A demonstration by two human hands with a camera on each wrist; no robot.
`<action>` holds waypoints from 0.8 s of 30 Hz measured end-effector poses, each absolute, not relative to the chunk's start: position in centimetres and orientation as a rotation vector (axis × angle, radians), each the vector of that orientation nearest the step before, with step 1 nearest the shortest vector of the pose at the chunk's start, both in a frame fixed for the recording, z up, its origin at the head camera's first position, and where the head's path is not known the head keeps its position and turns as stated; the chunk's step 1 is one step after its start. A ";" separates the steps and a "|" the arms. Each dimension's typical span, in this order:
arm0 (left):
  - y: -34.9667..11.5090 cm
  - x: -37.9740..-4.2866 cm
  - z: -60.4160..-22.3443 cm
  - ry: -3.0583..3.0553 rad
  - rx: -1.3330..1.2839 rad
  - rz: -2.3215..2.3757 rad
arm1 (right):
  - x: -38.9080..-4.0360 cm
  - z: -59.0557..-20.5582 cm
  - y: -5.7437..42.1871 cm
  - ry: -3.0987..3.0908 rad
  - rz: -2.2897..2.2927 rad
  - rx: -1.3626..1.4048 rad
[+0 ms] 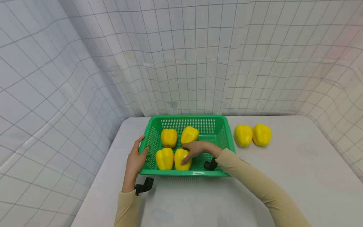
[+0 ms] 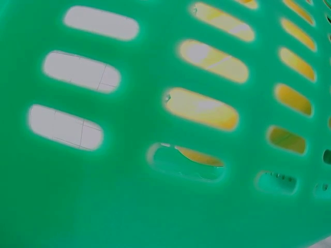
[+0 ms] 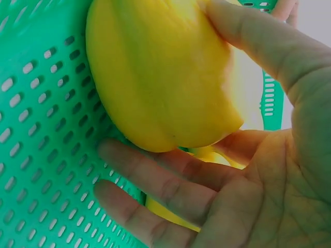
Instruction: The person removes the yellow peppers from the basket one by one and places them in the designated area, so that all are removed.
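A green plastic basket (image 1: 190,173) with slotted walls holds several yellow bell peppers. At its left side, my left hand (image 1: 136,160) grips the rim, thumb over the edge. The basket's side wall (image 2: 103,206) fills the left wrist view, with yellow showing through its slots. Reaching inside, my right hand (image 1: 195,148) holds the front bell pepper (image 1: 179,159) between thumb and fingers. In the right wrist view the thumb lies on this bell pepper (image 3: 155,72), with the fingers spread along its other side. Beside it sits another bell pepper (image 1: 164,159); two more (image 1: 169,138) (image 1: 189,135) lie behind.
Two yellow bell peppers (image 1: 243,136) (image 1: 262,135) lie together on the white table (image 1: 295,170), right of the basket. White grid-patterned sheeting (image 1: 184,63) hangs behind and at both sides. A black wrist mount (image 1: 210,164) on the right arm overlaps the basket's front.
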State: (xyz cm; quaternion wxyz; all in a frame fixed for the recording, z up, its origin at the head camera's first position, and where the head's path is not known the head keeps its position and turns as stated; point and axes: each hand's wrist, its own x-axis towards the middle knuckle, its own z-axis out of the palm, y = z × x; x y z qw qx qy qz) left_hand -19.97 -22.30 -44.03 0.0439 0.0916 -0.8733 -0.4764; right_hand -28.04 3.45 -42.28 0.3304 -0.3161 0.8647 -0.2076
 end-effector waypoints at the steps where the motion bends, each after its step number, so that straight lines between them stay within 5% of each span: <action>1: -22.3 -20.0 -44.0 -2.671 0.279 -1.457 | -28.0 -42.3 3.5 2.257 -0.538 -0.837; 24: -22.3 -20.0 -44.0 -2.687 0.272 -1.435 | -27.9 -42.1 4.2 2.293 -0.615 -0.821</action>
